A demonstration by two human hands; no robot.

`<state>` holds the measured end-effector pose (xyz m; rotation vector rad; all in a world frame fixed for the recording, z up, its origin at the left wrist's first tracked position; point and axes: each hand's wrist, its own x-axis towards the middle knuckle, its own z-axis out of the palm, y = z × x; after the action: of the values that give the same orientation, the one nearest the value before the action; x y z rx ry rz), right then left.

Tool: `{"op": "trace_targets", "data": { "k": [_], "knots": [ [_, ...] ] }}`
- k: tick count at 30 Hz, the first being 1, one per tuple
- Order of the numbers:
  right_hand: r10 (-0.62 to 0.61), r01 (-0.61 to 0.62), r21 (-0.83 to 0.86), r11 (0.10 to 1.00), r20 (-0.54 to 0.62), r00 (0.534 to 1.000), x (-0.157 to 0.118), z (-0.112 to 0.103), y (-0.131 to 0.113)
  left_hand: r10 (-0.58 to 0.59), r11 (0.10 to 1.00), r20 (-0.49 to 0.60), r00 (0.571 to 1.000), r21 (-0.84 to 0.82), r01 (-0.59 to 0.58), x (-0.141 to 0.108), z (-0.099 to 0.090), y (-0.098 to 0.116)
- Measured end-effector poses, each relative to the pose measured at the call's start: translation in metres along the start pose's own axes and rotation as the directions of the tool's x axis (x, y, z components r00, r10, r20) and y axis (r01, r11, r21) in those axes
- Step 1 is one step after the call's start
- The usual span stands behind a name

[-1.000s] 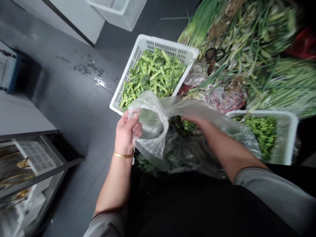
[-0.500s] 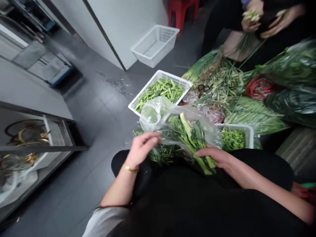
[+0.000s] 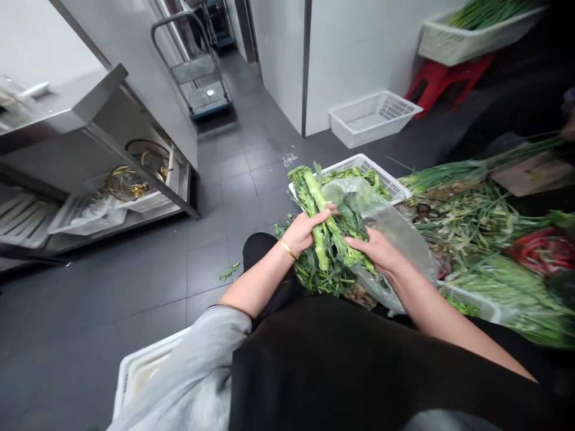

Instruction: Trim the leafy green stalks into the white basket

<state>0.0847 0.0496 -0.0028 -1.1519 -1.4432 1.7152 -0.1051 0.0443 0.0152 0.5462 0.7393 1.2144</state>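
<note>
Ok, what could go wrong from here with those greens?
The leafy green stalks sit loosely under the left hand, so some might slip onto the tile floor, where a stray leaf already lies. The clear plastic bag is crumpled beside the right hand and could slide away or tear on the stalk ends.
</note>
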Motion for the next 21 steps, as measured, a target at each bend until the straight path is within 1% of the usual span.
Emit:
{"op": "trace_targets", "data": {
  "k": [1,3,5,6,8,10,12,13,14,15,16,17,18,19,20,21],
  "knots": [
    [-0.04,0.038,-0.056,0.998,-0.019,0.999,-0.002,-0.006,-0.005,-0.015,0.999,0.028,0.999,0.03,0.014,-0.006,-0.005,0.002],
    [-0.141,0.136,-0.221,0.966,-0.01,0.99,-0.009,-0.02,-0.022,-0.067,0.994,0.11,0.992,0.094,0.057,-0.016,-0.017,0.004],
    [-0.24,0.248,-0.417,0.874,0.072,0.968,-0.018,-0.032,-0.042,-0.116,0.987,0.173,0.978,0.127,0.094,-0.023,-0.032,0.006],
    [-0.278,0.311,-0.507,0.804,0.143,0.95,-0.022,-0.035,-0.052,-0.142,0.984,0.187,0.972,0.133,0.118,-0.025,-0.039,0.007],
    [-0.323,0.451,-0.651,0.611,0.315,0.893,-0.027,-0.035,-0.067,-0.213,0.971,0.201,0.956,0.151,0.185,-0.029,-0.05,0.008],
    [-0.338,0.57,-0.739,0.359,0.466,0.817,-0.024,-0.028,-0.076,-0.294,0.947,0.232,0.927,0.2,0.25,-0.033,-0.053,0.007],
    [-0.331,0.644,-0.759,0.092,0.587,0.739,-0.014,-0.02,-0.081,-0.347,0.919,0.277,0.896,0.291,0.265,-0.04,-0.053,0.006],
    [-0.328,0.672,-0.741,-0.02,0.639,0.695,-0.007,-0.018,-0.084,-0.367,0.902,0.281,0.887,0.342,0.265,-0.043,-0.053,0.006],
    [-0.335,0.696,-0.711,-0.102,0.684,0.649,0.0,-0.017,-0.087,-0.374,0.886,0.261,0.89,0.384,0.26,-0.047,-0.053,0.005],
    [-0.363,0.717,-0.681,-0.148,0.712,0.601,0.006,-0.018,-0.091,-0.362,0.878,0.221,0.906,0.407,0.252,-0.05,-0.053,0.005],
    [-0.426,0.732,-0.663,-0.154,0.713,0.556,0.011,-0.02,-0.094,-0.324,0.886,0.169,0.931,0.4,0.236,-0.052,-0.053,0.003],
    [-0.531,0.732,-0.672,-0.11,0.662,0.529,0.014,-0.022,-0.097,-0.262,0.91,0.114,0.958,0.361,0.206,-0.054,-0.053,0.002],
    [-0.676,0.716,-0.698,-0.005,0.53,0.512,0.015,-0.023,-0.097,-0.18,0.944,0.062,0.982,0.291,0.155,-0.054,-0.054,-0.001],
    [-0.809,0.696,-0.697,0.171,0.304,0.503,0.014,-0.02,-0.096,-0.107,0.974,0.031,0.994,0.202,0.099,-0.054,-0.054,-0.004],
    [-0.856,0.679,-0.618,0.396,0.02,0.517,0.013,-0.015,-0.091,-0.054,0.993,0.022,0.998,0.105,0.051,-0.053,-0.053,-0.007],
    [-0.783,0.654,-0.441,0.614,-0.244,0.572,0.012,-0.006,-0.084,-0.019,1.0,0.027,0.999,0.008,0.019,-0.051,-0.052,-0.009]
  ]
}}
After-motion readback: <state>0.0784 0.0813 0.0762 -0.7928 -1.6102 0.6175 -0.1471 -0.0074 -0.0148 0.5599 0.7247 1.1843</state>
